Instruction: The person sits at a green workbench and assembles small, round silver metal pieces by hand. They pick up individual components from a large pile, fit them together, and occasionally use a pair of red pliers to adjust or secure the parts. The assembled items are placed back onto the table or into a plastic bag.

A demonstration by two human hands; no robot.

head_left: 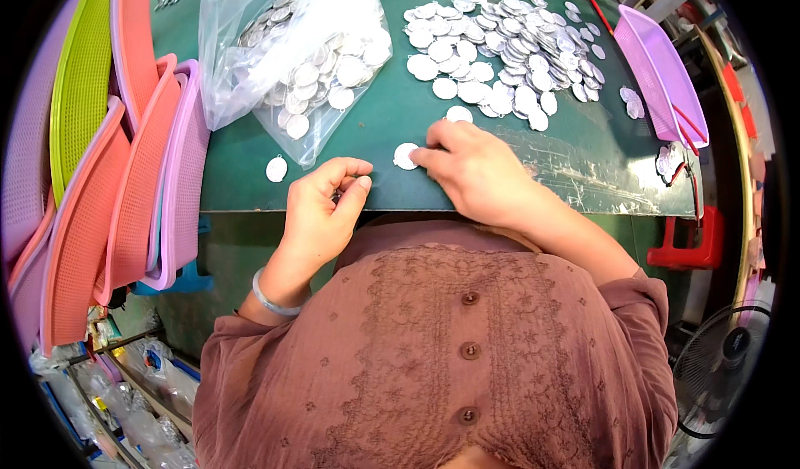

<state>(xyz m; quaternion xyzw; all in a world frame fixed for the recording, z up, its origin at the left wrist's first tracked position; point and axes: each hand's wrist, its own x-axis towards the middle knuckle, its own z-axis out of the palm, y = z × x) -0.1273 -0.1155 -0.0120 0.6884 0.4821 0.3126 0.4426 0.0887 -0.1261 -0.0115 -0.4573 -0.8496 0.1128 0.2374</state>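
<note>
My right hand (479,173) is closed, its fingertips at the right edge of a round silver medal pendant (403,157) just above the table. My left hand (325,207) is beside it near the table's front edge, its fingers curled and thumb drawn in. A small dark bit shows between those fingers, but I cannot make out what it is. A single medal (277,168) with a small loop lies left of my left hand. Beyond my right hand spreads a large loose pile of the same medals (517,48).
A clear plastic bag (242,61) of medals lies open on the green table (250,198). Stacked coloured plastic baskets (133,202) crowd the left side. A purple basket (658,69) sits at the right edge, above a red stool (696,244). A black fan (725,356) stands lower right.
</note>
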